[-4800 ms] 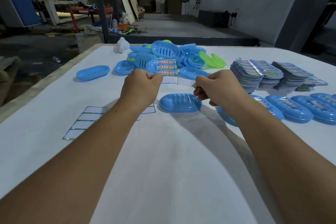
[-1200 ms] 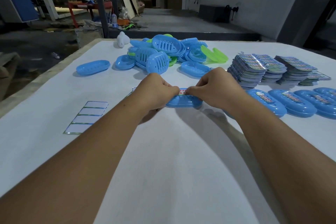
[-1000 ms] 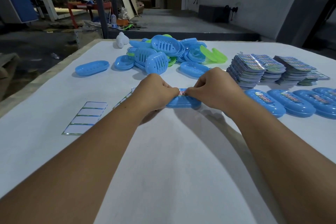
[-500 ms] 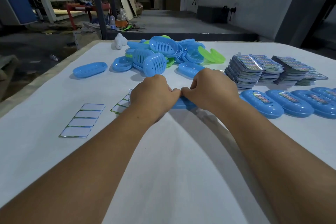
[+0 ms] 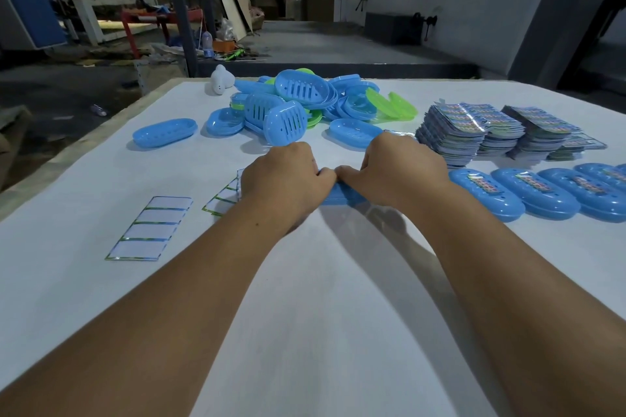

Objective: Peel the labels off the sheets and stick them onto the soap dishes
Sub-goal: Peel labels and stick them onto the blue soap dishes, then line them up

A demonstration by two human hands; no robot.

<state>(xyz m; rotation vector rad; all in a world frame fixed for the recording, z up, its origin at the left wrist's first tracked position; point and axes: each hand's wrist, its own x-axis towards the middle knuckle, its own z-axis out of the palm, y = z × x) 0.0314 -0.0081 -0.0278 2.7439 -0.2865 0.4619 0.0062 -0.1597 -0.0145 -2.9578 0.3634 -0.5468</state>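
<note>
Both hands are pressing down on one blue soap dish (image 5: pixel 342 195) in the middle of the bench (image 5: pixel 321 315). The left hand (image 5: pixel 284 186) and right hand (image 5: pixel 399 169) are curling their fingers over it, thumbs meeting, probably to rub the label flat. The label is hidden. Finished dishes (image 5: pixel 535 193) are lying just right; open room sits near.

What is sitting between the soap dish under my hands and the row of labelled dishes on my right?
Nothing visible: bare white table separates the soap dish under both hands from the labelled dishes.
</note>
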